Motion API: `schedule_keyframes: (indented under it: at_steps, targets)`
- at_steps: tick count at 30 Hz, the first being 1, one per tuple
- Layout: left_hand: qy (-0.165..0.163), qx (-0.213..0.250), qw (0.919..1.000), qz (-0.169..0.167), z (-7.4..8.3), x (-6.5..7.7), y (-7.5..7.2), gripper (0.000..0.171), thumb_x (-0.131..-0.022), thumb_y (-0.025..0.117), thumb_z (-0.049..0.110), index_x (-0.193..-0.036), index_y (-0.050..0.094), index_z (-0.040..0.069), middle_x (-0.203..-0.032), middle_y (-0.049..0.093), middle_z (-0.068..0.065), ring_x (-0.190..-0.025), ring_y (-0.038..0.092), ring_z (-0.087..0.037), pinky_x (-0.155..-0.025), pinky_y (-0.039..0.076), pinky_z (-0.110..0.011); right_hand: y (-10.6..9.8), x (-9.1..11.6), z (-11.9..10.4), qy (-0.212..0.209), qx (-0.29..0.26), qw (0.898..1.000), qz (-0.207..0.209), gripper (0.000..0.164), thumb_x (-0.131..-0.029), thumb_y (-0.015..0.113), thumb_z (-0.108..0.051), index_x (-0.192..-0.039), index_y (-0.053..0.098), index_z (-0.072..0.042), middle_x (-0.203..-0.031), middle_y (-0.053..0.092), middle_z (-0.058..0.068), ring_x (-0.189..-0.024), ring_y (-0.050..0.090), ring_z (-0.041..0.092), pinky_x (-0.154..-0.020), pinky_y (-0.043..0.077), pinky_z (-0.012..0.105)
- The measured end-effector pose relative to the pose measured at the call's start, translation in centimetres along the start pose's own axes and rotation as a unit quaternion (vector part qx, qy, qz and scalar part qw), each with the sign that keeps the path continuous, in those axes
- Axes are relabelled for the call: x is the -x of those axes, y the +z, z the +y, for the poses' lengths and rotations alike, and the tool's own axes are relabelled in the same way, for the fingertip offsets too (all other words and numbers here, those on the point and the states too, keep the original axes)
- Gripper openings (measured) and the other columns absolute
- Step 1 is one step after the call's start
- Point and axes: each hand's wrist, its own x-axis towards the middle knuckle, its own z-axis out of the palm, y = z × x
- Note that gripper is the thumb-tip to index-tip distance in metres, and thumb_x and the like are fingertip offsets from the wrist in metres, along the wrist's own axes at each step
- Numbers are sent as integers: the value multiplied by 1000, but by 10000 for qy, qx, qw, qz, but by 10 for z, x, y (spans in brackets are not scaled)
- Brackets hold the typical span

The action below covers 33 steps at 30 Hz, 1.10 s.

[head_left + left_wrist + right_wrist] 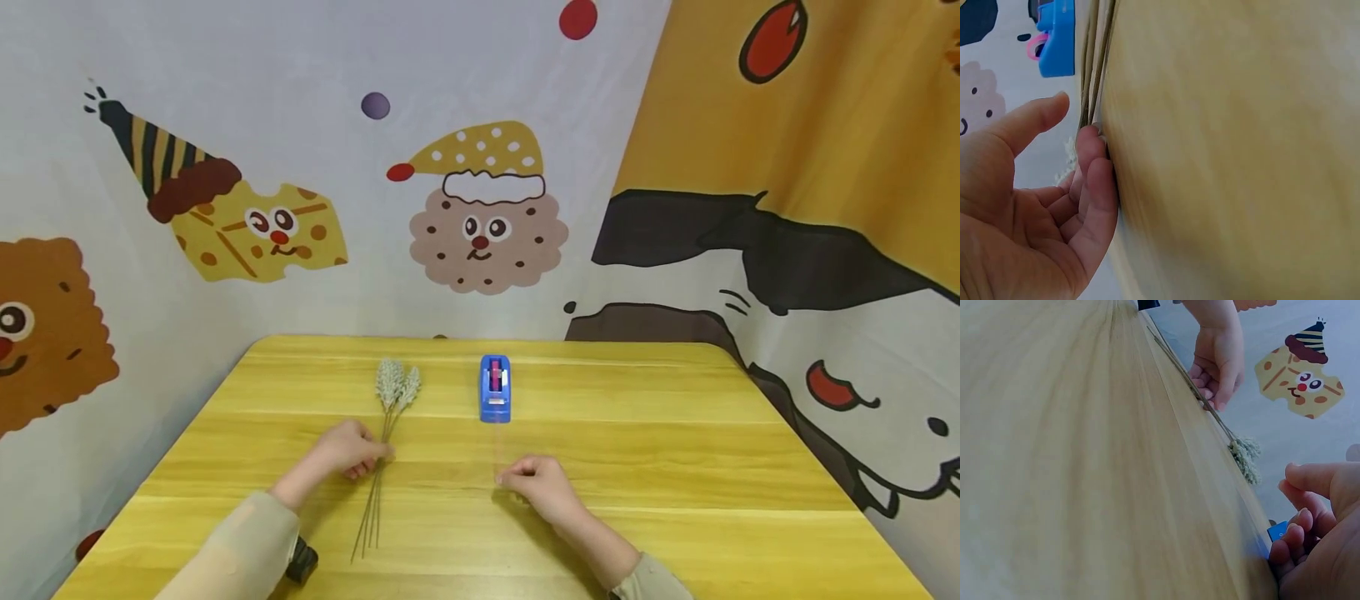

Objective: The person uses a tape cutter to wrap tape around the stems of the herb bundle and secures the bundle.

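Note:
A bunch of pale, dried-looking flower stems lies on the table, heads toward the back. My left hand is at the stems' middle, its thumb reaching across them in the head view. The left wrist view shows the fingertips against the stems and the thumb held apart from the fingers. A blue tape dispenser with a pink core stands farther back, also partly visible in the left wrist view. From its front a thin clear strip of tape runs to my right hand, which pinches the end between thumb and forefinger.
The wooden table ends at a cloth backdrop printed with cartoon food and animal figures. A small black object is beside the left sleeve.

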Motion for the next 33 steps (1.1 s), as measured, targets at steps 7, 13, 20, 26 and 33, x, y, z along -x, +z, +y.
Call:
schedule_keyframes:
  at_steps: [7, 13, 20, 26, 33]
  targets:
    - [225, -391, 9986, 287, 1, 0, 4, 35, -80, 78, 20, -54, 59, 6, -53, 59, -5, -44, 53, -15, -47, 50, -29, 1, 0, -1, 27, 55, 10000, 26, 17, -81, 74, -11, -82, 70, 5, -70, 60, 4, -56, 45, 11, -49, 39, 19]
    - [223, -466, 9978, 424, 0, -1, 5, 31, -77, 74, 13, -52, 58, 6, -50, 57, -5, -44, 54, -17, -47, 49, -30, 1, 0, 0, 1, 109, 9999, 48, 16, -81, 74, -11, -81, 71, 5, -69, 58, 2, -56, 45, 11, -49, 39, 20]
    - [228, -476, 9975, 469, 0, -3, 6, 35, -78, 71, 13, -49, 53, 9, -48, 56, -4, -42, 52, -16, -46, 48, -29, 1, -1, 1, -37, 117, 9999, 48, 16, -81, 74, -10, -82, 71, 5, -74, 60, 1, -58, 47, 12, -50, 40, 20]
    - [185, -191, 9989, 392, 2, 1, 5, 30, -85, 67, 14, -57, 61, 4, -54, 60, -6, -47, 57, -18, -48, 52, -31, 1, -1, 0, -43, 89, 9999, 17, 16, -80, 74, -10, -81, 70, 6, -73, 59, 1, -58, 47, 12, -51, 40, 20]
    - [54, 1056, 9939, -324, 0, 2, 2, 28, -94, 53, 11, -72, 61, -3, -65, 67, -12, -49, 60, -18, -48, 53, -32, 1, -1, 2, -25, 26, 10000, 32, 16, -81, 73, -9, -82, 69, 7, -74, 61, 2, -58, 47, 12, -51, 41, 21]
